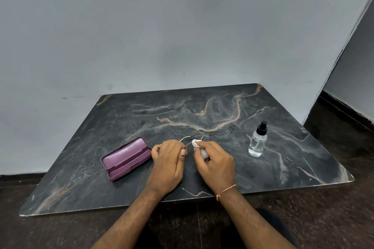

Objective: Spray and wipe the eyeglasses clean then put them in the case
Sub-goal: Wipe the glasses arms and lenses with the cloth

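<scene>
At the centre of the frame, thin wire-rimmed eyeglasses [192,143] sit between the 2 hands above a dark, marble-veined worktop [202,111]. The left hand [169,159] pinches the frame's left side, while the right hand [215,161] grips a crumpled white cloth [197,144] pressed to a lens. A glossy purple oblong case [126,157] lies open at lower left; a clear, black-capped spray bottle [258,140] stands upright at right.

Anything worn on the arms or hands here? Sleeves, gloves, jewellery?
Both forearms are bare: no sleeves or gloves in view. The left hand has nothing on it that shows. The right hand has a thin orange-pink thread band tied round its wrist. No rings or watch visible.
</scene>
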`<state>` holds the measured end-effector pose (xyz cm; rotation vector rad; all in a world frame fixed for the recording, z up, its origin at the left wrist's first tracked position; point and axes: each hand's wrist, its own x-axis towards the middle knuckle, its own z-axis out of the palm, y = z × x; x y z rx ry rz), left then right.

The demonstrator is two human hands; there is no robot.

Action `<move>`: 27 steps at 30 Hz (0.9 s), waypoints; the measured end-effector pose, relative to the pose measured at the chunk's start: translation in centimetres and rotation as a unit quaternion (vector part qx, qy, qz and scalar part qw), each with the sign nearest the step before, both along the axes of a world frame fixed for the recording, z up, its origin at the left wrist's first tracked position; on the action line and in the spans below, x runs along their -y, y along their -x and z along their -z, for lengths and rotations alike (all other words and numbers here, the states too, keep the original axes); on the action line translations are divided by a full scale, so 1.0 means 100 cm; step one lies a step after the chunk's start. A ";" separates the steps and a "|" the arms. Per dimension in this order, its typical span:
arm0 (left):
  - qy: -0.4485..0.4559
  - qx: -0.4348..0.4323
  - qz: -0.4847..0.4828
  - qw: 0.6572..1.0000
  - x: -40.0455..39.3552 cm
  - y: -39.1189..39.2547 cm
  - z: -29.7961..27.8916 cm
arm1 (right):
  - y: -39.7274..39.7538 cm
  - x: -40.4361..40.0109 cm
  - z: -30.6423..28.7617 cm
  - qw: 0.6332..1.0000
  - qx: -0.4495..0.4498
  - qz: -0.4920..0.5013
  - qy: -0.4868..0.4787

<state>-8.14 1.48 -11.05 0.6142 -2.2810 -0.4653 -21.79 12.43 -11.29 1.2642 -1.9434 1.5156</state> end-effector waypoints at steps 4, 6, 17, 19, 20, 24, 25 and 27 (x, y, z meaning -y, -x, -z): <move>0.012 0.015 0.013 1.000 0.000 -0.001 0.001 | -0.003 -0.002 -0.001 0.999 -0.009 -0.030 -0.008; 0.016 0.026 0.008 0.999 0.001 0.000 0.002 | -0.005 -0.003 -0.001 0.998 -0.028 -0.055 -0.016; 0.016 0.000 0.003 1.000 0.001 -0.001 0.002 | 0.001 0.000 -0.001 1.000 0.021 0.007 -0.012; 0.022 0.003 0.003 1.000 0.002 -0.001 0.003 | -0.003 -0.002 0.000 0.999 -0.008 -0.030 -0.013; 0.024 0.003 0.002 1.000 0.002 -0.001 0.003 | -0.005 -0.004 0.000 0.998 -0.024 -0.053 -0.011; 0.017 -0.008 -0.005 1.000 0.002 -0.001 0.002 | -0.008 -0.004 0.000 0.996 -0.049 -0.070 -0.019; 0.014 -0.011 -0.008 1.000 0.002 -0.001 0.001 | -0.007 -0.004 0.000 0.997 -0.044 -0.056 -0.024; 0.008 -0.019 -0.019 1.000 0.001 -0.001 0.000 | -0.005 -0.003 0.000 0.999 -0.019 -0.027 -0.030</move>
